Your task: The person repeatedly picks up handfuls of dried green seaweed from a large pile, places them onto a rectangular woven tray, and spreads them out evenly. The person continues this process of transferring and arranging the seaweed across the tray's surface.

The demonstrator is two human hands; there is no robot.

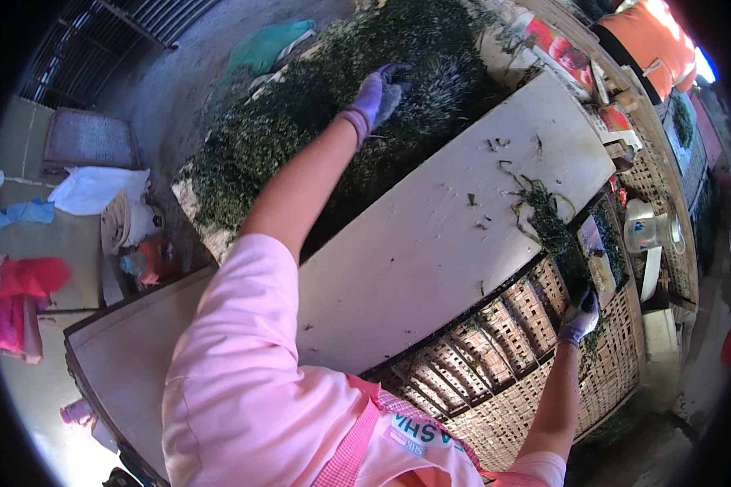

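Note:
My left hand (372, 101), in a purple glove, reaches over a large heap of dark green, fine-leaved plant strands (260, 154). Its fingers are apart and slightly curved, just above or touching the heap. Low on the right, my right hand (579, 319), also in a purple glove, closes round the lower end of a dark green strand bundle (554, 235). Its fingertips are partly hidden in the greens. The bundle trails from the pale board (414, 235) onto a woven bamboo rack (463, 357) divided by slats, just beside that hand.
Plant scraps lie scattered on the board. A clear plastic jar (642, 227) stands on a woven tray (654, 154) at the right. Another person in an orange top (650, 45) is at the far right. White cloth (97, 188) and a pink bag (28, 280) lie at left.

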